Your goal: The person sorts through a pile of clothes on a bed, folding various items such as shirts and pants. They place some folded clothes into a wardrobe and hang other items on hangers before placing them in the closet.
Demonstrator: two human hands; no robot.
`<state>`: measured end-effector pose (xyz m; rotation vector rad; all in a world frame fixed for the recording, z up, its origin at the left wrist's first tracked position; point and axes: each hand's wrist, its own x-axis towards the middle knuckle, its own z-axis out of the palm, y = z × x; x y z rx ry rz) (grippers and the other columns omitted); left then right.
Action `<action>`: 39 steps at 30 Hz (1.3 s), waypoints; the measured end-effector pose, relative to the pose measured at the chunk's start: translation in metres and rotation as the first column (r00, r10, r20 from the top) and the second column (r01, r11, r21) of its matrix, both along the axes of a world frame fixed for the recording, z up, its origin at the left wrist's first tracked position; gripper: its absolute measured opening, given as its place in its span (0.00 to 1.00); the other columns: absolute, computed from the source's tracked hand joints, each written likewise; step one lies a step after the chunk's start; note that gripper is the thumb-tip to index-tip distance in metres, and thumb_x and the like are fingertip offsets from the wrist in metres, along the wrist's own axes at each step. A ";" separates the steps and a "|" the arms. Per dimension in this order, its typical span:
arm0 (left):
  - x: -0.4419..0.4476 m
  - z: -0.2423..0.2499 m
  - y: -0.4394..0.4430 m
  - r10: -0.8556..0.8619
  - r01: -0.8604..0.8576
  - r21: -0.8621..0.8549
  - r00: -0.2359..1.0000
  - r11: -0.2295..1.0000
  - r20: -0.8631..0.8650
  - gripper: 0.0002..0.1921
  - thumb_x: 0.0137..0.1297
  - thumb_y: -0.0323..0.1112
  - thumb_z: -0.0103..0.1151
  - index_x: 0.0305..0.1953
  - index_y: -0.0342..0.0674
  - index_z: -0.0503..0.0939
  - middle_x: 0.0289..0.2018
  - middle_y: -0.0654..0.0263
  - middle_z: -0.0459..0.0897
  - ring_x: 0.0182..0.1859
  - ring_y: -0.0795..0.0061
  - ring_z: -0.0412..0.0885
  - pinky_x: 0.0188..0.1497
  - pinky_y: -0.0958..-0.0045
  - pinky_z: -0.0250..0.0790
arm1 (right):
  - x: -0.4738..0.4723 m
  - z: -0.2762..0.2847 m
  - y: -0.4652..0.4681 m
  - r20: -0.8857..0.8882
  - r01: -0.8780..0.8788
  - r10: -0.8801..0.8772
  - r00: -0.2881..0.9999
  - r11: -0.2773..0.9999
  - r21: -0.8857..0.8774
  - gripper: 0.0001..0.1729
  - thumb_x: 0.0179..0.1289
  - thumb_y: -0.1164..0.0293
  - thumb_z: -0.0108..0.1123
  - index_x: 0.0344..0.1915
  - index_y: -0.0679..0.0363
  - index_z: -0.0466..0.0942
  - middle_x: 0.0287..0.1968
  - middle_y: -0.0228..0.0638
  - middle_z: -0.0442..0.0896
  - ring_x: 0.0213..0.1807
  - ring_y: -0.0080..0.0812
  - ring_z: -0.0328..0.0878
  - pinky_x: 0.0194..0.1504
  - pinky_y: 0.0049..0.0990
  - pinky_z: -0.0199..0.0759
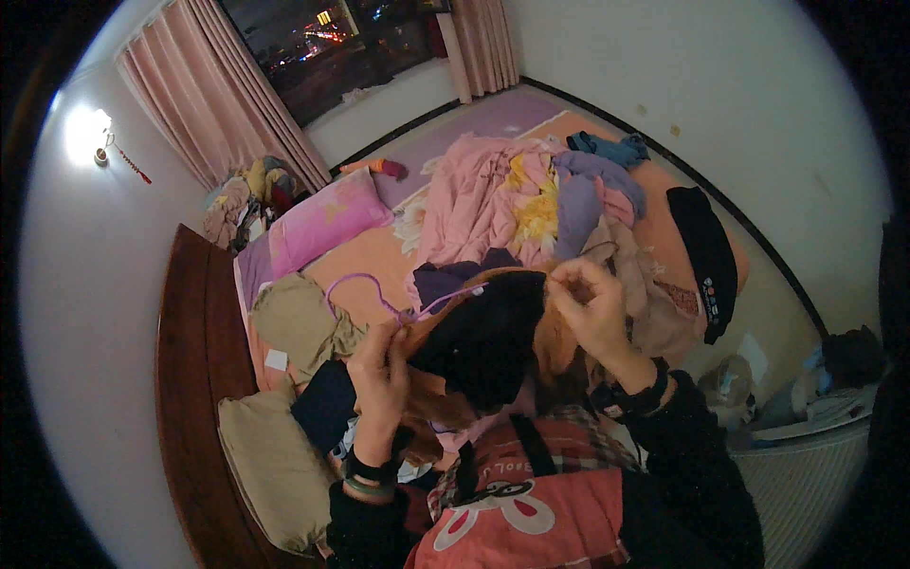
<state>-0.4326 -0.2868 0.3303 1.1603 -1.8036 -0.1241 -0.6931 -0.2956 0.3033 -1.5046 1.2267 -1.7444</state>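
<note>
Between my two raised hands hangs a black and brown garment (490,334), lifted above the bed. My left hand (380,377) pinches its left edge, near a purple plastic hanger or cord (370,286) whose curved end shows above the cloth. My right hand (590,306) grips the upper right edge between thumb and fingers. Dark purple cloth (462,274) lies just behind the garment. Below it, a red apron with a rabbit print (512,519) covers my front. The garment's exact kind cannot be told.
On the bed lie a pink quilt (469,199), a pink pillow (330,220), olive cloth (284,320), a beige pillow (274,469), folded black cloth (704,256) and teal cloth (611,148). A dark wooden headboard (192,398) runs along the left. More clothes (249,206) are piled by the curtain.
</note>
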 end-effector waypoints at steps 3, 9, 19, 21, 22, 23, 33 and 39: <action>0.000 0.001 0.000 -0.033 0.037 0.086 0.998 0.996 -0.047 0.05 0.59 0.21 0.52 0.36 0.34 0.76 0.28 0.51 0.77 0.31 0.56 0.79 0.34 0.69 0.69 | 0.015 0.023 0.005 -0.323 -0.168 0.124 0.938 0.979 -0.114 0.06 0.50 0.80 0.61 0.31 0.65 0.75 0.30 0.38 0.77 0.30 0.32 0.76 0.34 0.24 0.70; 0.009 0.004 0.002 -0.113 0.115 0.121 0.993 0.986 -0.022 0.05 0.58 0.21 0.54 0.36 0.33 0.76 0.28 0.53 0.77 0.31 0.57 0.77 0.34 0.70 0.68 | 0.004 0.028 -0.004 -0.601 -0.042 -0.212 0.770 0.924 -0.381 0.09 0.51 0.72 0.64 0.34 0.61 0.77 0.34 0.38 0.79 0.38 0.41 0.77 0.40 0.32 0.70; 0.037 -0.008 -0.007 -0.027 0.020 0.104 0.997 0.994 0.066 0.10 0.59 0.24 0.55 0.43 0.35 0.76 0.37 0.55 0.78 0.38 0.59 0.77 0.40 0.69 0.70 | -0.024 0.019 -0.008 -0.563 -0.038 -0.080 0.823 0.980 -0.194 0.06 0.56 0.79 0.56 0.35 0.65 0.77 0.32 0.40 0.82 0.34 0.41 0.80 0.35 0.30 0.73; 0.046 -0.012 -0.008 -0.067 0.063 0.099 0.997 0.993 0.033 0.12 0.59 0.24 0.56 0.45 0.35 0.76 0.40 0.55 0.79 0.40 0.58 0.77 0.42 0.70 0.69 | -0.029 0.022 -0.008 -0.559 -0.029 -0.079 0.825 0.983 -0.181 0.07 0.56 0.80 0.56 0.36 0.65 0.77 0.33 0.41 0.82 0.34 0.39 0.81 0.35 0.29 0.73; 0.050 -0.016 -0.010 -0.051 0.041 0.106 0.994 0.994 0.096 0.14 0.59 0.24 0.55 0.48 0.36 0.75 0.41 0.54 0.79 0.43 0.58 0.77 0.43 0.70 0.69 | -0.030 0.024 -0.008 -0.545 -0.035 -0.075 0.835 0.981 -0.189 0.07 0.56 0.80 0.56 0.36 0.65 0.77 0.33 0.41 0.82 0.34 0.39 0.81 0.35 0.29 0.73; 0.053 -0.022 -0.011 -0.058 0.042 0.158 0.993 0.987 0.099 0.15 0.59 0.24 0.55 0.49 0.37 0.75 0.42 0.54 0.79 0.42 0.59 0.77 0.43 0.70 0.69 | -0.031 0.024 -0.008 -0.532 -0.045 -0.067 0.844 0.980 -0.196 0.07 0.56 0.79 0.57 0.36 0.65 0.78 0.33 0.42 0.82 0.34 0.38 0.81 0.35 0.28 0.73; 0.113 -0.086 -0.030 0.088 -0.077 0.283 0.996 0.956 -0.027 0.08 0.57 0.23 0.56 0.39 0.34 0.79 0.25 0.53 0.81 0.28 0.58 0.81 0.32 0.70 0.71 | -0.060 0.021 -0.012 -0.509 0.108 -0.218 0.833 0.966 -0.237 0.05 0.57 0.77 0.58 0.34 0.64 0.79 0.33 0.40 0.82 0.33 0.38 0.81 0.34 0.27 0.72; 0.112 -0.075 -0.031 0.180 -0.249 0.363 0.960 0.898 0.212 0.07 0.58 0.26 0.56 0.39 0.34 0.79 0.31 0.51 0.81 0.36 0.56 0.81 0.37 0.67 0.71 | -0.049 0.019 -0.007 -0.535 0.072 -0.114 0.837 0.992 -0.099 0.05 0.58 0.76 0.58 0.34 0.64 0.78 0.32 0.40 0.82 0.32 0.39 0.80 0.35 0.27 0.72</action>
